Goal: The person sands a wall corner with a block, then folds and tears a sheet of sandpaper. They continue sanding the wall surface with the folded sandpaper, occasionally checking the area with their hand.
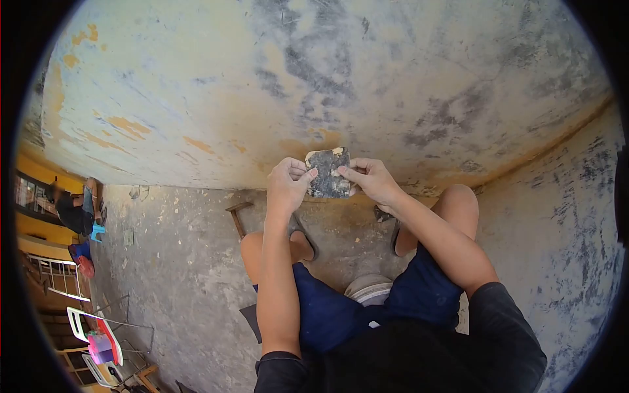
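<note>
Both hands hold a worn, dark, roughly square piece of sandpaper (329, 175) with pale patches along its edges, up in front of the wall. My left hand (288, 183) pinches its left edge, thumb lying on the near face. On the opposite edge, my right hand (373, 182) grips it with the thumb on the face and fingers behind. Just beyond the sheet stands the wall (216, 98), its pale surface marked with grey scuffs and yellowish patches.
A wooden-handled tool (237, 219) lies on the floor by my left knee. Between my thighs is a whitish bucket (369, 289). Another person (73, 208) is at the far left near a blue stool (97, 232). Chairs (77, 323) stand at lower left.
</note>
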The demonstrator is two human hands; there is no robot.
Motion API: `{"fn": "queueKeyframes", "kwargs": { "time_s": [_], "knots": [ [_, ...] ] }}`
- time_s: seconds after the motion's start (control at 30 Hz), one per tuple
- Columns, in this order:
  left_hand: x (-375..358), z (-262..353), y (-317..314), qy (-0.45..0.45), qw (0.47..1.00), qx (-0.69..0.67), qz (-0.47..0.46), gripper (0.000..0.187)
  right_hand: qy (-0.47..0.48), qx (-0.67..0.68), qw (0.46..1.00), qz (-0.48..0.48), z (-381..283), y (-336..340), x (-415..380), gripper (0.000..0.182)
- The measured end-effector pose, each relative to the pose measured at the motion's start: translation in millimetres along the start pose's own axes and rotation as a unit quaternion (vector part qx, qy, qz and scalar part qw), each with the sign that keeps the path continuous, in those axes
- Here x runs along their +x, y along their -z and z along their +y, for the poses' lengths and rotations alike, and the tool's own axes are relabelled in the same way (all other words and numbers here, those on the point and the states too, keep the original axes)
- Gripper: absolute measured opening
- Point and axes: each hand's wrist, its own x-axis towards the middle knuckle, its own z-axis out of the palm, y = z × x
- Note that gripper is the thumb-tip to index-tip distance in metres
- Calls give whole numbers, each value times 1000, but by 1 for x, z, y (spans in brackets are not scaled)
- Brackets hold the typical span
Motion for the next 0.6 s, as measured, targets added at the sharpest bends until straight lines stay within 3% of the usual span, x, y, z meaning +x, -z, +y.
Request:
{"fn": "queueKeyframes", "kwargs": {
  "time_s": [0.17, 0.2, 0.23, 0.27, 0.3, 0.37, 0.53, 0.6],
  "knots": [
    [-3, -1, -16, -38, 993, 12, 114, 30, 60, -68, 996, 25, -6, -1, -2, 20],
    [-1, 1, -20, -1, 996, -66, 59, 34, 57, -68, 996, 24, -2, 0, 0, 20],
    [-2, 2, -22, 37, 989, -142, 4, 38, 113, -150, 982, 36, 6, 2, 3, 19],
    [-3, 5, -27, 39, 989, -141, 5, 38, 168, -229, 958, 47, 8, 1, 5, 17],
    [-5, 7, -33, 28, 991, -128, -18, 41, 166, -228, 958, 45, 12, -2, 6, 17],
    [-10, 11, -41, 20, 992, -114, -42, 45, 282, -283, 914, 73, 24, -13, 1, 17],
    [-7, 9, -40, 43, 992, -77, -89, 33, 233, -289, 928, 26, 42, -11, -8, 26],
    [1, 2, -35, 50, 994, -30, -93, 31, 195, -275, 940, -48, 33, -7, -14, 43]
  ]
}}
